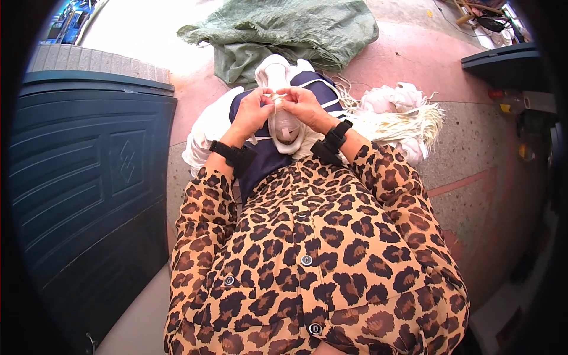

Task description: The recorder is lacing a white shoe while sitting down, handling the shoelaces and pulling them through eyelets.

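A white shoe rests on the dark blue cloth over my lap, its opening toward me and its pale lining showing. Over its middle, my left hand and my right hand meet with fingertips pinched. Between them is a thin white shoelace, partly covered by my fingers. Just beyond the hands lies another white rounded piece, which looks like part of a shoe. White laces trail across the cloth on the right, and a thick bundle of cream laces lies beside my right forearm.
More white shoe pieces are heaped on the left, with pinkish-white ones on the right. A green woven sack spreads out ahead. A dark blue door panel stands close on the left; another dark panel edge juts in at the right.
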Tool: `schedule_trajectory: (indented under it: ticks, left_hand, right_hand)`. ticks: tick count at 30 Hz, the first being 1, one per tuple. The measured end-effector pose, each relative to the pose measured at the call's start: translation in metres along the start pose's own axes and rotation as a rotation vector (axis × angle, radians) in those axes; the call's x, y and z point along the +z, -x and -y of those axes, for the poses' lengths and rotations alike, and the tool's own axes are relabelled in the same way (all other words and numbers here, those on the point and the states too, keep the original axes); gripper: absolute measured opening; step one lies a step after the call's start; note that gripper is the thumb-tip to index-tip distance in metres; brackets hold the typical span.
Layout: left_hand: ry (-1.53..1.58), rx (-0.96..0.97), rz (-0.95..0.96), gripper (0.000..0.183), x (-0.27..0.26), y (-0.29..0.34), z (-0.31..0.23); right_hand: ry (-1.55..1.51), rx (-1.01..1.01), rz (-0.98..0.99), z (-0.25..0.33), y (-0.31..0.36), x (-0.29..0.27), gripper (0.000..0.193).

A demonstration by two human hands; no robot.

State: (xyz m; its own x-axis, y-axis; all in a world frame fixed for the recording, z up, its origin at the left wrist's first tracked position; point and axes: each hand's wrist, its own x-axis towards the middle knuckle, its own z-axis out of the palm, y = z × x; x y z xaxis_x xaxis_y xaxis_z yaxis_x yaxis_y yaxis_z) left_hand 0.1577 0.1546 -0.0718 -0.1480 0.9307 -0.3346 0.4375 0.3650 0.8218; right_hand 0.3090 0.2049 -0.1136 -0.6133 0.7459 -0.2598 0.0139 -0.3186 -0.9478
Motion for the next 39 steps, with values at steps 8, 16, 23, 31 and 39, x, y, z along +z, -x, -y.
schedule_trajectory:
  ticks: [8,16,23,31,39]
  left_hand:
    - [-0.111,0.277,-0.011,0.035,-0.001,-0.006,0.009]
    - [-0.237,0.216,-0.035,0.028,-0.02,-0.001,0.011]
    - [-1.049,0.214,-0.47,0.014,-0.12,0.051,0.09]
    - [1.247,-0.012,-1.005,0.02,-0.211,0.131,0.091]
    - [1.012,-0.058,-0.977,0.007,-0.25,0.148,0.112]
  right_hand:
    - [-0.003,-0.016,-0.002,-0.004,0.0,0.001,0.028]
    - [0.716,-0.299,-0.109,0.004,0.009,0.001,0.017]
    - [-0.56,-0.12,-0.327,0.045,0.054,-0.071,0.01]
    - [-0.978,-0.323,-0.574,0.012,0.125,-0.207,0.011]
    - [-1.0,-0.304,-0.789,-0.022,0.166,-0.282,0.01]
